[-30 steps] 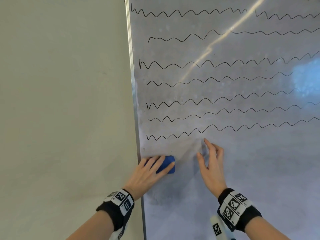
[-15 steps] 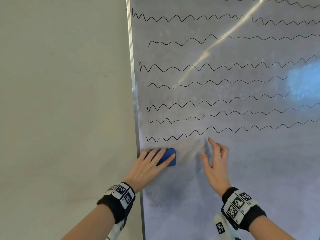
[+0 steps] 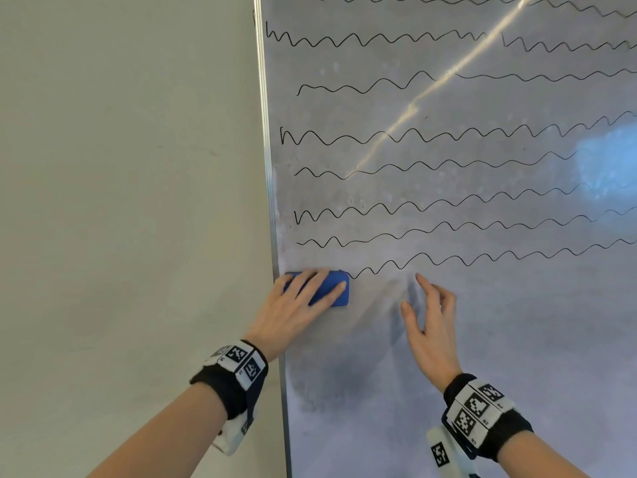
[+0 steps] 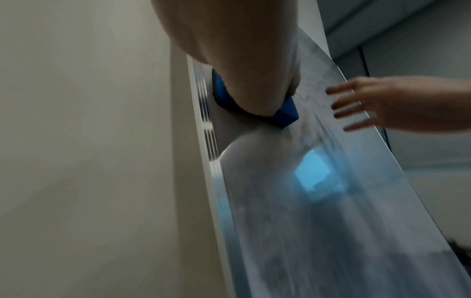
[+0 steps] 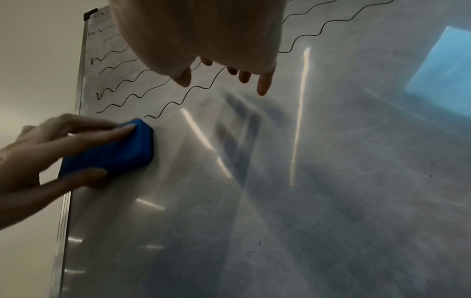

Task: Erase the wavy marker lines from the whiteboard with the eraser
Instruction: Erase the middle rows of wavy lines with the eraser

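My left hand (image 3: 296,305) grips the blue eraser (image 3: 332,288) (fingers over its back, thumb under its lower side), pressing it flat against the whiteboard (image 3: 482,339) at the left edge, right beside the metal frame (image 3: 270,167). It covers the start of the lowest wavy line (image 3: 482,258). My right hand (image 3: 431,326), fingers loosely spread and holding nothing, hovers just below that line, near the eraser. More wavy lines (image 3: 448,160) cross the board above.
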Demonstrator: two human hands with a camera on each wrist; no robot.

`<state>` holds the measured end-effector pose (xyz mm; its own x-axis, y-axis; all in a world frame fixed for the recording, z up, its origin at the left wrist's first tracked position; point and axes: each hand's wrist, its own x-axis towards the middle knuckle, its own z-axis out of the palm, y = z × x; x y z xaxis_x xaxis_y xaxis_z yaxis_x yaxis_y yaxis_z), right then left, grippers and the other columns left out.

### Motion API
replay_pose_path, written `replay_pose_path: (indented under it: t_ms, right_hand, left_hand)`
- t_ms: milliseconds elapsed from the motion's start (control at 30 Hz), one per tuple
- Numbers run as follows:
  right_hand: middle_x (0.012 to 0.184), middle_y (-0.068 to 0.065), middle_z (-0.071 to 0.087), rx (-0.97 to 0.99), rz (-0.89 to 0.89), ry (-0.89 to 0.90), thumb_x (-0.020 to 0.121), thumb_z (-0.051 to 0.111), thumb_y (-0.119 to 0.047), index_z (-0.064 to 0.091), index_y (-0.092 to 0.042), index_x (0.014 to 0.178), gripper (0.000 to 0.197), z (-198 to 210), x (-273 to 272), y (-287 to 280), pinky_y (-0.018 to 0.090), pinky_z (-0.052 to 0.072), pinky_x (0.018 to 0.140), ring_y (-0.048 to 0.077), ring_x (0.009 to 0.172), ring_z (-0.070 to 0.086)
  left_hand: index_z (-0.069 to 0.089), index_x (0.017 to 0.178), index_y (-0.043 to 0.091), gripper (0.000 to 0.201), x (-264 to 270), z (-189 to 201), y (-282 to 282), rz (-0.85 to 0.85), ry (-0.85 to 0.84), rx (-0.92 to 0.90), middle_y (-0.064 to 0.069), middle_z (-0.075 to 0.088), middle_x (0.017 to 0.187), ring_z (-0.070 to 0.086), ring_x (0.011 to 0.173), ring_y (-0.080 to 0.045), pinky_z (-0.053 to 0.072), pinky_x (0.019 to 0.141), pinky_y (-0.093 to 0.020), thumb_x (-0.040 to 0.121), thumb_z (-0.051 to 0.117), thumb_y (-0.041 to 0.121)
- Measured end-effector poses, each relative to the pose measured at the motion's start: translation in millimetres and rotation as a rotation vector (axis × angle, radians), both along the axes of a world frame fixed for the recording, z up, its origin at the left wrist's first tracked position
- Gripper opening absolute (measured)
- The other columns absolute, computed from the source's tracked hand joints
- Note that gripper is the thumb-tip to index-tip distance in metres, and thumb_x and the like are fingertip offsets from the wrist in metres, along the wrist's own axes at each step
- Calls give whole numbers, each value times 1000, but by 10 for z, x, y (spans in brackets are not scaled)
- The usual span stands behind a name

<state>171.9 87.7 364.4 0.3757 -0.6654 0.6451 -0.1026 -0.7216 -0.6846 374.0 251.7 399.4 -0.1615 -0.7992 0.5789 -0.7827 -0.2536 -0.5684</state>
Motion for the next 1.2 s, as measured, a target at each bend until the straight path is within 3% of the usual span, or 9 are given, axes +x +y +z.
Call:
replay_pose_path:
  t_ms: [167, 300, 467, 567, 733, 900, 967, 1100, 1200]
  right_hand:
    - [124, -8, 27, -9, -3, 9, 93, 54, -19, 34, -23, 143, 53, -10, -26, -28, 24, 24, 106, 13, 122, 34]
    - [123, -8, 27, -13, -9, -4, 94, 54, -19, 33, -24, 142, 53, 64, -26, -88, 14, 21, 104, 10, 120, 33]
    - [124, -7, 27, -7, 1, 1, 93, 54, -18, 34, -23, 142, 53, 16, 11, -52, 22, 23, 106, 8, 120, 33]
    - [124, -7, 27, -9, 13, 0, 93, 54, -17, 34, -23, 142, 53, 11, 27, -47, 12, 22, 100, 9, 120, 34]
    - [124, -3, 28, -3, 10, -11, 93, 55, -15, 35, -22, 142, 53, 79, 25, -77, -6, 19, 87, 10, 116, 32]
    - [125, -7, 27, 3, 5, 13, 93, 54, -19, 33, -24, 142, 53, 33, -56, -122, 2, 20, 95, 8, 119, 33]
    - [125, -5, 27, 1, -17, 8, 93, 54, -19, 34, -23, 142, 53, 26, -104, -164, -1, 18, 94, 8, 117, 33]
    - [125, -9, 26, 13, -44, 4, 93, 53, -20, 33, -24, 143, 53, 3, -211, -229, 20, 22, 103, 8, 120, 32]
    - [124, -9, 26, 6, -46, 13, 93, 53, -19, 33, -23, 143, 54, -45, -262, -237, 17, 22, 101, 6, 118, 32]
  left_hand:
    - [41, 144, 21, 72, -12, -126, 48, -84, -65, 150, -15, 52, 136, 56, 117, -30, 45, 88, -42, 79, 17, -1]
    - [41, 143, 20, 72, 40, 207, -40, 16, -4, -12, -16, 52, 135, 51, 116, -31, 38, 87, -41, 88, 2, -4]
    - [40, 144, 19, 70, -59, 38, -75, -33, -31, 23, -18, 51, 135, 53, 116, -32, 43, 85, -42, 84, 12, -4]
    - [36, 146, 19, 70, 4, 1, -75, -110, -124, 125, -17, 47, 136, 54, 115, -31, 44, 86, -40, 78, 32, 1]
    - [41, 145, 19, 75, -7, 173, -110, 6, -24, 14, -18, 49, 136, 50, 115, -34, 35, 89, -43, 88, -2, -3]
    - [39, 144, 19, 65, -43, -25, -178, -117, -129, 124, -18, 50, 136, 56, 113, -32, 39, 87, -40, 85, 19, 0]
    - [40, 144, 19, 65, 17, 76, -164, -112, -133, 93, -17, 52, 136, 55, 114, -32, 36, 88, -40, 87, 17, -1]
    - [42, 144, 21, 69, -87, 36, -242, -11, -20, -22, -17, 47, 137, 48, 114, -32, 34, 88, -42, 88, 8, -3]
    - [45, 139, 20, 64, -221, -47, -389, -92, -85, 24, -15, 56, 131, 54, 108, -30, 34, 85, -39, 92, 7, -2]
